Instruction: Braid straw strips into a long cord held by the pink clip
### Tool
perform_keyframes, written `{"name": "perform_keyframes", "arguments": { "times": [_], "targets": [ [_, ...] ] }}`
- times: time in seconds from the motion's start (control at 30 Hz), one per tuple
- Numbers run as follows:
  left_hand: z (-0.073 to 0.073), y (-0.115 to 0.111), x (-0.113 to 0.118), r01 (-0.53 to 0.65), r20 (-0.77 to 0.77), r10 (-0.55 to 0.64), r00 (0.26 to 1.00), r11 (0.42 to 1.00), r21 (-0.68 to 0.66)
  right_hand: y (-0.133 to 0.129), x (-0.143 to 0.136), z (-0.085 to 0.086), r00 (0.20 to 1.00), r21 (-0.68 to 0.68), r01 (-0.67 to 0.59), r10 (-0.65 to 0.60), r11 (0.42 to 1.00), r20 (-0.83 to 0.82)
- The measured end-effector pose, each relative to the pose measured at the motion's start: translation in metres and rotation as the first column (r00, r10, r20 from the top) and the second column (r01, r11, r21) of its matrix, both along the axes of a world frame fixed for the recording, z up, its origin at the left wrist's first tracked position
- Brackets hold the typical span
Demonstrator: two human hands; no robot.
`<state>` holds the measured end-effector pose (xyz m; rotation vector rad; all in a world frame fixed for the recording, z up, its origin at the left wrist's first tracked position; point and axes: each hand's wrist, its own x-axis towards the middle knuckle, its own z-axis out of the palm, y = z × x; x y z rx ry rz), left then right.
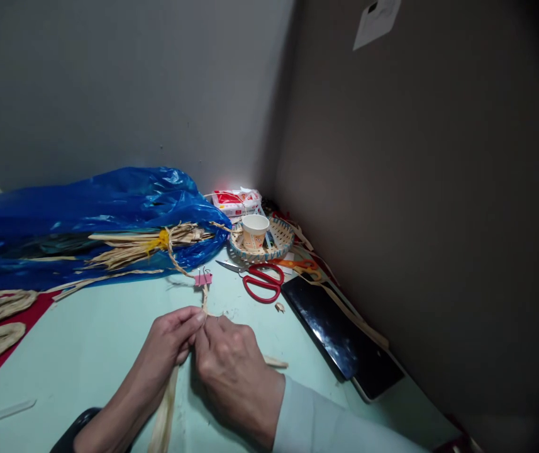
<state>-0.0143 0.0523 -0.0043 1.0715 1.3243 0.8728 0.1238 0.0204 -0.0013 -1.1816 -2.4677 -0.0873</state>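
A pale braid of dried plant strips (205, 298) runs from a pink binder clip (203, 279) down to my fingers. My left hand (175, 333) pinches it between thumb and fingers, and a loose strip (165, 409) hangs below toward the table's front. Close against it, my right hand (231, 358) is closed on the strips, its fingertips partly hidden; one strip end (276, 362) sticks out to its right. Beyond the clip, a twisted cord leads to a bundle of dried strips (127, 245) tied with yellow.
A blue plastic bag (85, 201) lies behind. Red-handled scissors (263, 283), a paper cup (255, 234) in a woven basket (284, 236), orange scissors (304, 267) and a black tablet (326, 327) are to the right. Woven soles (0, 336) lie at left.
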Motion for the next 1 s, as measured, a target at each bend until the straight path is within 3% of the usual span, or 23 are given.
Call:
{"name": "perform_keyframes", "arguments": {
  "times": [0.1, 0.23, 0.3, 0.37, 0.43, 0.6, 0.83, 1.0],
  "targets": [
    [0.002, 0.001, -0.003, -0.011, 0.066, 0.013, 0.998, 0.999, -0.034, 0.006, 0.009, 0.009, 0.99, -0.105, 0.03, -0.044, 0.994, -0.131],
    [0.005, 0.003, -0.006, 0.014, 0.091, -0.01, 0.996, 0.999, -0.043, 0.026, 0.028, 0.025, 0.882, -0.319, 0.191, -0.305, 0.928, -0.359],
    [0.006, 0.003, -0.006, 0.033, 0.088, -0.028, 0.996, 0.998, -0.046, 0.034, 0.033, 0.028, 0.839, -0.476, 0.084, -0.32, 0.875, -0.44],
    [0.006, 0.004, -0.006, 0.047, 0.078, -0.043, 0.996, 0.998, -0.043, 0.04, 0.034, 0.025, 0.816, -0.628, -0.117, -0.286, 0.77, -0.503],
    [0.006, 0.004, -0.005, 0.061, 0.062, -0.059, 0.996, 0.997, -0.038, 0.041, 0.031, 0.019, 0.793, -0.685, -0.243, -0.266, 0.687, -0.548],
    [0.004, 0.004, -0.002, 0.077, 0.002, -0.077, 0.997, 0.997, -0.008, 0.04, 0.024, 0.008, 0.797, -0.638, -0.155, -0.286, 0.754, -0.531],
    [0.004, 0.004, -0.001, 0.082, -0.128, -0.072, 0.989, 0.994, 0.074, 0.037, 0.02, 0.008, 0.822, -0.639, -0.038, -0.34, 0.769, -0.457],
    [0.003, 0.005, -0.002, 0.142, -0.169, -0.129, 0.977, 0.987, 0.07, 0.037, 0.021, 0.008, 0.847, -0.631, -0.024, -0.319, 0.775, -0.425]
  ]
}}
